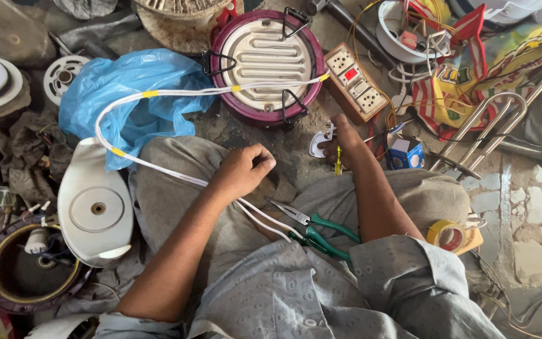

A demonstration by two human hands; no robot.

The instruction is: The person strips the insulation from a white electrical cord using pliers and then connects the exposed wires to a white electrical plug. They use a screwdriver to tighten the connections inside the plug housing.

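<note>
Pinching the white cable (158, 94) between thumb and curled fingers, the left hand (241, 171) is closed on it over the lap, and the cable is the thing in hand: from that grip its twin cores run back toward the body across the grey cloth, while the long part loops out left, up over the blue bag (127, 94) and across the round heater (265, 66) beyond the knuckles, banded with yellow tape at intervals. Just behind the grip, on the lap, lie the green pliers (312, 229), jaws pointing toward the hand and within easy reach. To the right of the grip the right hand (340, 141) reaches to the floor, fingers closed around a small yellow tool beside a white plug (318, 143); whether it also grips the plug I cannot tell. Past it sit the switchboard (352, 81), a small blue box (406, 152) and, nearer the body, a tape roll (446, 235). To handle this well, I judge the cable should be kept taut and low against the knee, the free ends held short beyond the fingers so they do not splay, and the loop kept clear of the heater's wire handles. A white cover (95, 207) lies left of the forearm.
</note>
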